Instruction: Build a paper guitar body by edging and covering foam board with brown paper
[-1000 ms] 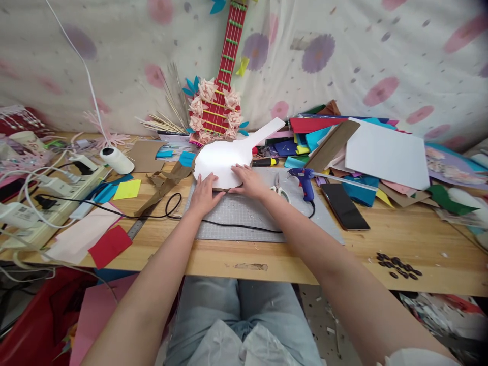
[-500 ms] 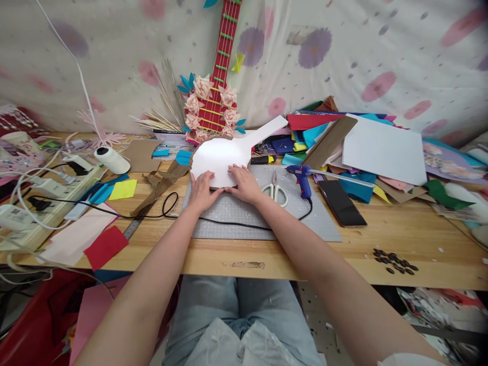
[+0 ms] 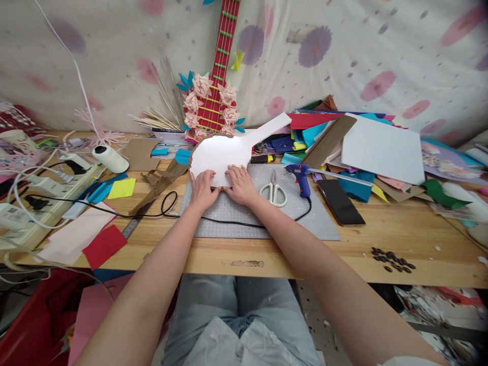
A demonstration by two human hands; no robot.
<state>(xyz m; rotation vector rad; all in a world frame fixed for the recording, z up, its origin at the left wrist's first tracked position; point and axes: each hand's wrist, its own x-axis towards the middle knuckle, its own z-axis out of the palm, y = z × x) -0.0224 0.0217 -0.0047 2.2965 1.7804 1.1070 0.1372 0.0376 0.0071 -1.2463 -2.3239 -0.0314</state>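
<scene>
I count two hands, my left hand (image 3: 203, 189) and my right hand (image 3: 238, 185), and one white cutout (image 3: 224, 152). On the desk (image 3: 381, 234): one mat (image 3: 267, 218), one pair of scissors (image 3: 273, 190), one glue gun (image 3: 301, 177), one phone (image 3: 339, 202), one guitar (image 3: 213, 101), one spool (image 3: 110, 158). The dark beads (image 3: 392, 259) are too small to count.

Sliding the right hand (image 3: 238, 185) leftward along the near edge of the white guitar-shaped cutout (image 3: 221, 152), closing the gap to the left hand (image 3: 202, 190), bringing the fingers (image 3: 231, 174) almost into touch; uncovering the scissors (image 3: 273, 192), earlier half hidden behind the right forearm.
</scene>
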